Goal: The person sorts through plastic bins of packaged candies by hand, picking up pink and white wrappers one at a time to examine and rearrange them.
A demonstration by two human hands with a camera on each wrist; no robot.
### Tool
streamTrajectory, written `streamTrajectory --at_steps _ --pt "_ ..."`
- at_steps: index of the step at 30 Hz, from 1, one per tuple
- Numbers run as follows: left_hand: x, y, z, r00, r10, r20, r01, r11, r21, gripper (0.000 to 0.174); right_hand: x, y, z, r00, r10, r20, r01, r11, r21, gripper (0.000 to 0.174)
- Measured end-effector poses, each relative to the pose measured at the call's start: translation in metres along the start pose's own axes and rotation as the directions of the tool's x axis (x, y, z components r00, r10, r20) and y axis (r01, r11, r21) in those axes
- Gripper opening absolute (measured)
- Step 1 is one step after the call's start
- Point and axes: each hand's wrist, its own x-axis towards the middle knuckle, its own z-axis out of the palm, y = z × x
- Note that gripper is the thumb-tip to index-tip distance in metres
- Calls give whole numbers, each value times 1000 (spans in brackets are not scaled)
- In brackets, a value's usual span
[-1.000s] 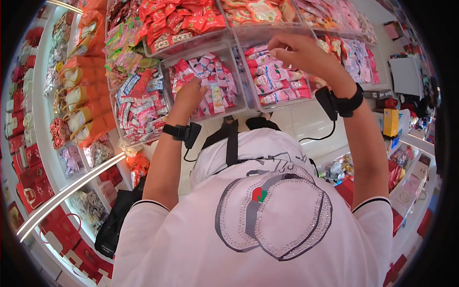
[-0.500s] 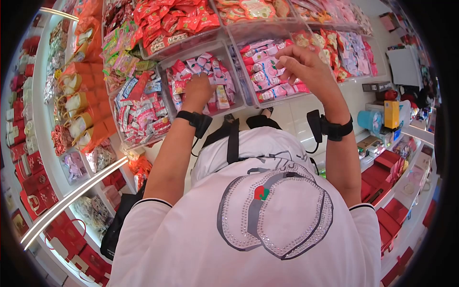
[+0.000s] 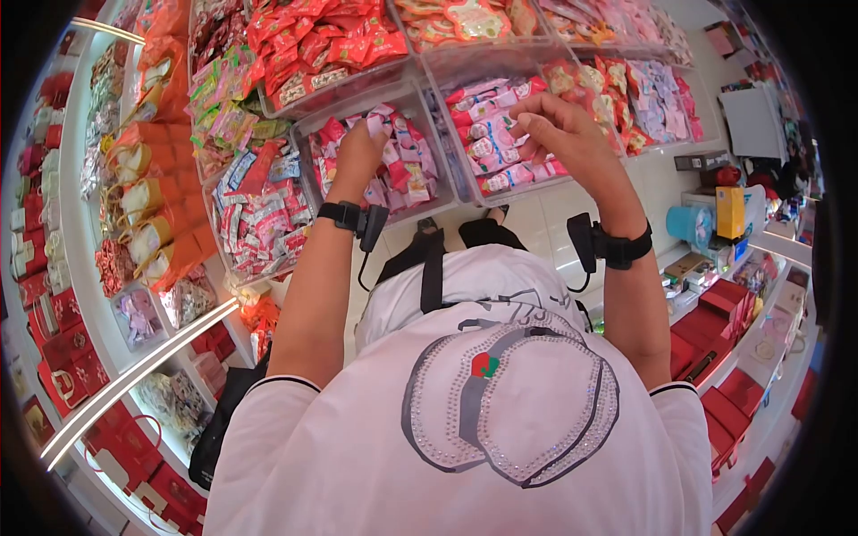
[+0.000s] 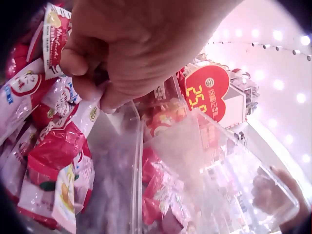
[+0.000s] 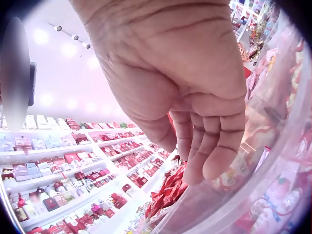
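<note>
My left hand (image 3: 359,154) is over a clear bin of small pink-and-white wrapped candies (image 3: 413,163). In the left wrist view its thumb and fingertips pinch the pale end of a wrapped candy (image 4: 87,114), with more candies bunched below and beside it. My right hand (image 3: 565,129) hovers over the neighbouring bin of pink packets (image 3: 492,143). Its fingers (image 5: 214,146) hang loosely bent with nothing between them, as the right wrist view shows. A strapped camera sits on each wrist.
Clear bin walls (image 3: 451,165) divide the candies. Red packets (image 3: 331,40) fill a bin behind, and red-and-white sticks (image 3: 259,219) lie in one at left. A heart-shaped price sign (image 4: 207,92) stands beyond the bins. Orange bags (image 3: 161,179) line the left shelf.
My left hand reached down and right into the candy bin, then rose slightly back toward the left, pinching a candy. My right hand moved slightly down and to the right, staying over the pink packets.
</note>
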Motion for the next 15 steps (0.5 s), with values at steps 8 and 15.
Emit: streamTrajectory --at_steps 8,15 --pt "27 10 29 946 -94 311 96 995 10 44 -12 4 -6 999 5 -49 -3 999 35 23" --pt "21 20 23 940 -153 304 149 988 36 34 -18 7 -9 996 32 -81 -27 998 63 21"
